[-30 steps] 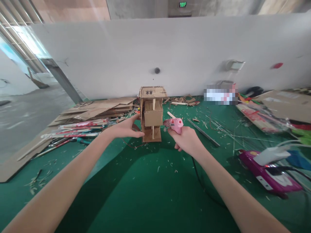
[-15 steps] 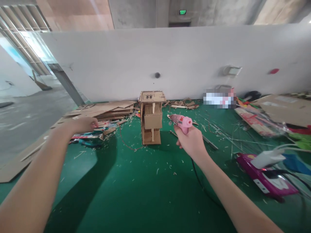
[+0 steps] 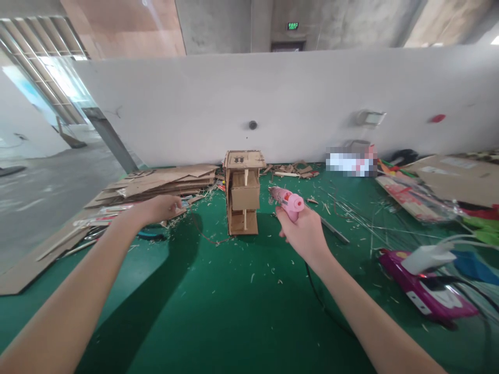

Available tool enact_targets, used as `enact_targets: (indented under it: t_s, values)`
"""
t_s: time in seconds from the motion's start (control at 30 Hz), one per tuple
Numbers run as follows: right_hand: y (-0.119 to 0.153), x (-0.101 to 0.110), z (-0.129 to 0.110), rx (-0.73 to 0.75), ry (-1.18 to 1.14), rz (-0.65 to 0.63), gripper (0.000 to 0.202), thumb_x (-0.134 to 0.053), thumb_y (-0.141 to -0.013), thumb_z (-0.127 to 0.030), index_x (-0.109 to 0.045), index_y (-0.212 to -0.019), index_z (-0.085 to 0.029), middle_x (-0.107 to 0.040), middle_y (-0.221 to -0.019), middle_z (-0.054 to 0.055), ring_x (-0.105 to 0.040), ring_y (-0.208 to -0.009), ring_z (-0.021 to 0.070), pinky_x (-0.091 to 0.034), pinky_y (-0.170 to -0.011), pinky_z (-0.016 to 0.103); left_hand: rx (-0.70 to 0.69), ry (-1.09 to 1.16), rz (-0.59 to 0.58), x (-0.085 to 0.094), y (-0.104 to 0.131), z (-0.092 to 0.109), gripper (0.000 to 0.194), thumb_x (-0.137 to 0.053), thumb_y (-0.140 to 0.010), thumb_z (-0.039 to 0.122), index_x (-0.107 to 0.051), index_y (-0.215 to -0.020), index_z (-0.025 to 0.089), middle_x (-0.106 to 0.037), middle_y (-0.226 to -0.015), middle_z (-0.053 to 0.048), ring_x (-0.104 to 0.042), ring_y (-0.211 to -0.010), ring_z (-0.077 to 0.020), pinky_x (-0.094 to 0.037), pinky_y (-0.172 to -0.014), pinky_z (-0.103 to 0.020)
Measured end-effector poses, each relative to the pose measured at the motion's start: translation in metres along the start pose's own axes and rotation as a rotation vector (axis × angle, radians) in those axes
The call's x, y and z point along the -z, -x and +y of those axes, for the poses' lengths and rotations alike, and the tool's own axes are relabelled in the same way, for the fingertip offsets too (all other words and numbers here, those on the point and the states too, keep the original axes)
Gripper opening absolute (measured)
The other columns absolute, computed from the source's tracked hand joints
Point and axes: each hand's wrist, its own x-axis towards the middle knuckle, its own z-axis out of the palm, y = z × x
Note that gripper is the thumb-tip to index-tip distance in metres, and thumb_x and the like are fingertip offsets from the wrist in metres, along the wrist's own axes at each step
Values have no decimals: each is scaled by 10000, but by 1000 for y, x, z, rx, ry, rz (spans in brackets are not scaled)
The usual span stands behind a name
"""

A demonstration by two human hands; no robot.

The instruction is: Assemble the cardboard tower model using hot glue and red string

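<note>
A small cardboard structure [image 3: 245,197] stands upright on the green table [image 3: 234,296], with a box between its shelves and pale sticks above and below that box. To its right, my right hand [image 3: 304,231] is wrapped round a pink glue gun [image 3: 287,201], whose tip points up and left. My left hand [image 3: 166,208] is over the table left of the structure, with its fingers curled together. What those fingers hold, if anything, is too small to make out. A thin reddish wire [image 3: 200,234] runs from near my left hand to the structure's base.
Stacked cardboard [image 3: 163,179] and tools lie at the left. Scraps [image 3: 296,170] are behind the structure. A purple power strip [image 3: 424,291] with plugs and cables sits at the right, below wrapped packages [image 3: 409,200]. A white partition [image 3: 195,109] rises at the back.
My left hand has moved right, away from the tools and toward the structure. My right hand and the glue gun have shifted very slightly left and down.
</note>
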Motion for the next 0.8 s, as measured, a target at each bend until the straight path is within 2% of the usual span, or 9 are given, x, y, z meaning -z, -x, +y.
enact_targets:
  t_s: [0.07, 0.17, 0.23, 0.37, 0.53, 0.6, 0.7, 0.77, 0.8]
  values:
    - [0, -1, 1, 21, 12, 8, 274, -526, -858, -436, -601, -783, -184, -642, -600, 31, -600, -469, 157, -467, -503, 287, -34, -57, -44, -11, -9, 4, 205, -547, -839, 153, -692, -980, 184, -728, -862, 6, -650, -778, -141, -461, -742, -215]
    - [1, -2, 3, 49, 6, 2, 260, -522, -862, -433, -598, -809, -190, -645, -628, 34, -611, -518, 166, -459, -521, 291, -7, -170, 9, -23, -18, 4, 294, -508, -838, 157, -669, -1083, 173, -695, -1058, -123, -649, -961, -264, -467, -816, -339]
    - [1, -3, 3, 61, 12, -5, 253, -520, -862, -430, -575, -780, -197, -641, -641, 36, -611, -537, 168, -453, -528, 292, 9, -228, 53, -27, -20, 1, 302, -521, -833, 194, -668, -1097, 173, -664, -1124, -164, -615, -1044, -328, -463, -834, -392]
    - [1, -5, 3, 89, 41, -1, 236, -520, -858, -416, -527, -750, -207, -629, -660, 32, -612, -561, 172, -445, -540, 293, 12, -274, 101, -31, -19, -3, 272, -507, -842, 221, -691, -1042, 203, -673, -1105, -144, -596, -1059, -336, -458, -832, -399]
    - [1, -8, 5, 108, 44, -4, 220, -517, -859, -408, -523, -760, -211, -616, -681, 28, -609, -580, 178, -440, -543, 294, 19, -241, 173, -33, -21, 0, 200, -565, -785, 227, -689, -935, 179, -711, -952, -144, -602, -1020, -334, -438, -845, -401]
    - [1, -9, 6, 116, 43, -3, 215, -516, -860, -405, -528, -767, -211, -610, -679, 25, -602, -576, 176, -439, -542, 294, 26, -192, 212, -29, -22, -1, 181, -581, -767, 237, -691, -893, 172, -718, -909, -138, -614, -995, -333, -440, -832, -393]
    - [1, -9, 7, 129, 53, 3, 204, -518, -859, -396, -529, -771, -212, -599, -661, 18, -593, -568, 173, -434, -540, 291, 48, -68, 297, -12, -24, -6, 179, -554, -795, 260, -691, -862, 166, -725, -847, -89, -653, -848, -255, -463, -755, -319]
    - [1, -9, 7, 134, 60, 6, 196, -518, -856, -387, -527, -766, -213, -598, -654, 17, -590, -567, 172, -430, -537, 287, 82, 24, 408, 6, -23, -7, 202, -538, -826, 290, -666, -873, 141, -719, -833, -67, -652, -786, -200, -476, -725, -276]
    - [1, -9, 7, 135, 62, 8, 190, -520, -854, -382, -529, -768, -212, -600, -655, 18, -589, -568, 171, -429, -537, 285, 105, 63, 495, 16, -21, -5, 240, -511, -860, 306, -640, -946, 123, -716, -913, -78, -651, -847, -191, -481, -767, -276]
